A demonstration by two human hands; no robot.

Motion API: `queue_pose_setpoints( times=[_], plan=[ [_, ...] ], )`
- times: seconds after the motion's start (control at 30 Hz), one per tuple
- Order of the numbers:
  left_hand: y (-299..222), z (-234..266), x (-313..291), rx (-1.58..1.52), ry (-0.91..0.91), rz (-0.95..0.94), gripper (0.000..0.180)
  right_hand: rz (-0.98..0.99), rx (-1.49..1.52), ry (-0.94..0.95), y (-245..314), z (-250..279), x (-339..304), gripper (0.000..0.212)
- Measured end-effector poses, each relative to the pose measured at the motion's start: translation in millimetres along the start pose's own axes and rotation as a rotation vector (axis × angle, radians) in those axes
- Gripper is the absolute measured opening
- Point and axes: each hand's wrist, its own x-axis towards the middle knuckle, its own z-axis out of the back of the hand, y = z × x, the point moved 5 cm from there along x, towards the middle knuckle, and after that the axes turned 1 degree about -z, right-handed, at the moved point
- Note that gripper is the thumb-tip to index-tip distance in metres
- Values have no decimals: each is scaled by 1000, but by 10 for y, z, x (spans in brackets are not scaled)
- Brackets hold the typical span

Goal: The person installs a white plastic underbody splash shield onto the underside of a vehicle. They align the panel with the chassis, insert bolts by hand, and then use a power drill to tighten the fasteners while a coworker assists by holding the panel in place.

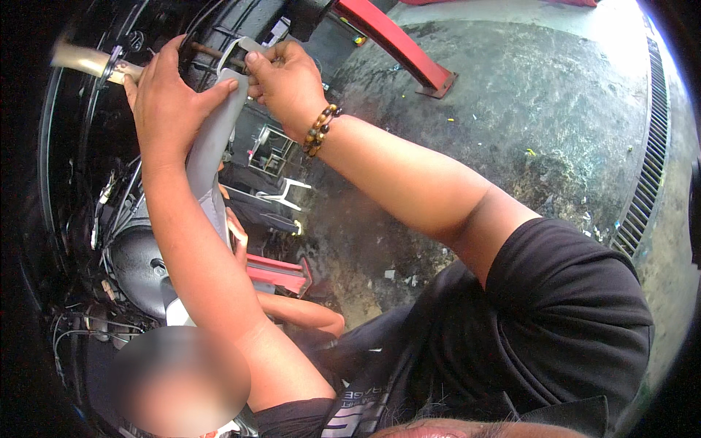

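Overhead, against the dark underside of a vehicle, both my arms are raised. My left hand grips the upper part of a long smooth grey panel, its thumb pressed on the panel's edge and its fingers reaching up behind. To the right, my right hand, with a beaded bracelet at the wrist, pinches at the panel's top end. What lies between those fingertips is hidden. A thin rusty rod runs toward them beside a pale looped edge. Lower down, another person's hand touches the panel.
Another person's forearm and blurred head are close at lower left. A round black part and cables hang nearby. Red lift arms stand over the stained concrete floor. A white plastic chair and a drain grate are farther off.
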Motion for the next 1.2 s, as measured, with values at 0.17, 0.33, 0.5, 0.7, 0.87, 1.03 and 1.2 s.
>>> queue_pose_setpoints(
  times=[0.17, 0.33, 0.5, 0.7, 0.87, 1.03, 1.2],
  plan=[
    [14, -9, 24, -4, 24, 10, 92, 169, -109, 18, 21, 37, -109, 36],
    [24, 11, -13, 17, 32, -2, 95, 318, -214, 38, 105, 106, -75, 27],
    [-50, 32, 45, 0, 84, 19, 95, 402, -237, 42, 81, 160, -43, 24],
    [-61, 31, 63, -8, 112, 39, 94, 519, -408, 20, 66, 166, -40, 27],
    [-119, 51, 63, -56, 142, 70, 92, 598, -452, -11, 66, 144, -67, 23],
    [-150, 73, 45, -101, 100, 154, 95, 797, -488, -100, 1, 120, -72, 22],
    [-81, -3, 31, -313, 33, 122, 104, 902, -445, -170, -133, 53, -25, 24]
  ],
)
